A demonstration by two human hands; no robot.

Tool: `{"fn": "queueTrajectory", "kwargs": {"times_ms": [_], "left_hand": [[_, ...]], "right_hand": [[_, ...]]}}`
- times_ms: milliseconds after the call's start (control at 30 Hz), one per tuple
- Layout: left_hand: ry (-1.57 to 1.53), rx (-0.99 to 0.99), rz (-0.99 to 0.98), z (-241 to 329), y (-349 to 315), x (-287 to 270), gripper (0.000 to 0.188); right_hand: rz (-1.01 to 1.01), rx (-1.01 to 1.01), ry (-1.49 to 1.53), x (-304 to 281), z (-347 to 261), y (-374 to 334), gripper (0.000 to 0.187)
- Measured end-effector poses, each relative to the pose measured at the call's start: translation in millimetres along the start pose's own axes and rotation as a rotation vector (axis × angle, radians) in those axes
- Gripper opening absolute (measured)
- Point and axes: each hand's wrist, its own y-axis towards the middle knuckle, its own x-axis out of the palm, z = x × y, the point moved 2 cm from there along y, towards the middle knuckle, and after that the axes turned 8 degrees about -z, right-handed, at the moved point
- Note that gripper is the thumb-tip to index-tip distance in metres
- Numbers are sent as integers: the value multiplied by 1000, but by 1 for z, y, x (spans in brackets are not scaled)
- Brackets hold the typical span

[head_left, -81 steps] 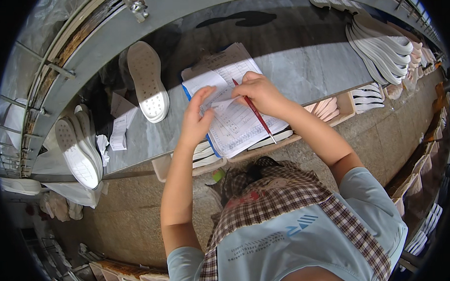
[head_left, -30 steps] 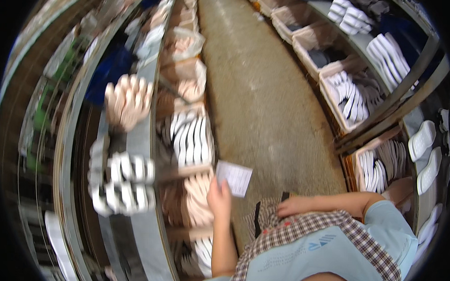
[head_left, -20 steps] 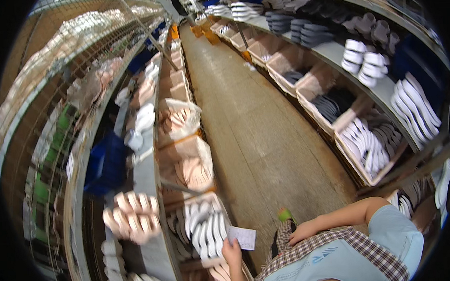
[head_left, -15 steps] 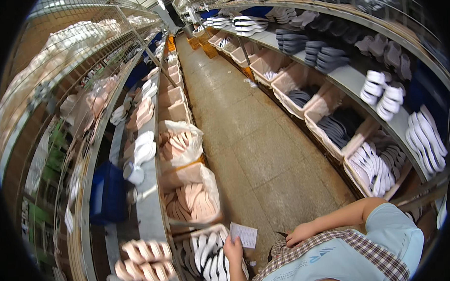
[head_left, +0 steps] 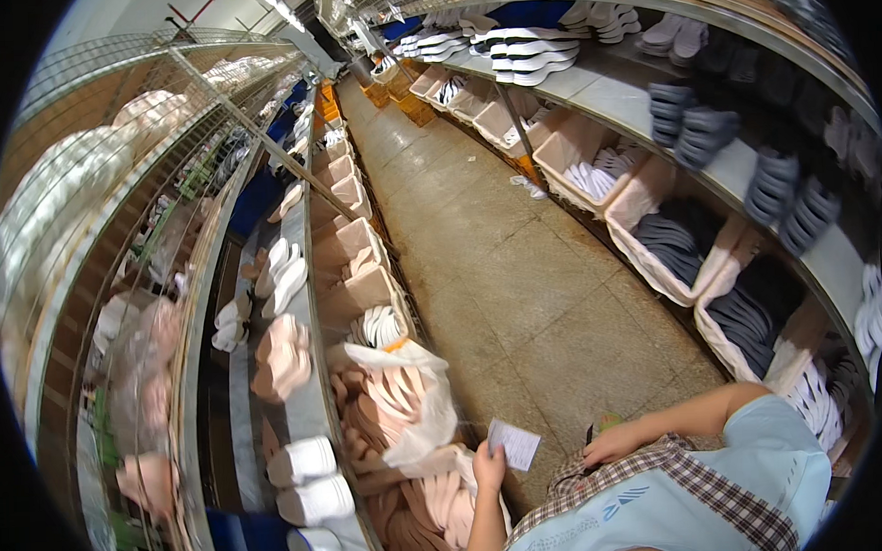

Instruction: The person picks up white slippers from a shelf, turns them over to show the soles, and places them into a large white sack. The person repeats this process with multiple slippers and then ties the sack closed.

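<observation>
My left hand [head_left: 488, 466] is raised low in the view and grips a small white paper slip [head_left: 514, 443] by its lower edge. My right hand [head_left: 610, 445] rests against my checked apron at waist height, closed around a dark pen [head_left: 590, 433] whose tip pokes up. Below my left hand stands an open bin of pink shoe soles [head_left: 422, 500] lined with a clear plastic bag [head_left: 418, 393].
A long aisle with a tiled floor [head_left: 498, 244] runs ahead. Metal shelves on the left [head_left: 299, 378] hold bins and stacks of pink and white soles. Shelves on the right [head_left: 690, 160] carry white, grey and dark soles, with cardboard bins along the floor.
Earlier I was writing on sheets laid on a shelf. Since then my view has swung down the aisle, and the left hand now carries only the paper slip.
</observation>
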Motion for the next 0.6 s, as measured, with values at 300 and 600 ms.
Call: {"fn": "queueTrajectory", "kwargs": {"times_ms": [300, 600], "left_hand": [[-123, -470, 335, -176, 137, -66, 34], [-13, -274, 314, -26, 604, -174, 28]], "right_hand": [[-388, -117, -240, -256, 218, 64, 23], [-223, -67, -99, -572, 348, 154, 20]]}}
